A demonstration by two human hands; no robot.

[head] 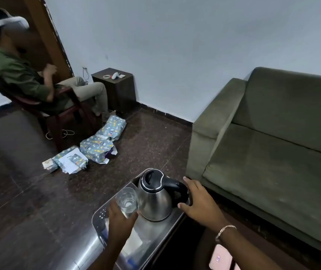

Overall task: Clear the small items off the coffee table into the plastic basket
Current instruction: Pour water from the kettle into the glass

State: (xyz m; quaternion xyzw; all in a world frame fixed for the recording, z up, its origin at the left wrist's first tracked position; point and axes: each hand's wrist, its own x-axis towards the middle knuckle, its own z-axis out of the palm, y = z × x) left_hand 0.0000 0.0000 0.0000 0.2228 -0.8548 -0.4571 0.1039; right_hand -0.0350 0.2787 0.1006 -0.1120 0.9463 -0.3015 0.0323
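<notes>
My left hand is wrapped around a clear glass, just beside the steel kettle on the shiny table. My right hand is spread wide, fingers by the kettle's black handle, gripping nothing.

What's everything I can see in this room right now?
kettle: one, steel with black handle, on tray
glass: one, clear, held over tray
tray: one, metal, near bottom centre
sofa: one, olive green, right
wrapped parcels: several, blue patterned, on floor
side cabinet: one, dark brown, by wall
seated person: one, green shirt, in chair, left
pink object: one, bottom right, unclear
left hand: holding glass
right hand: open, beside kettle handle
</notes>
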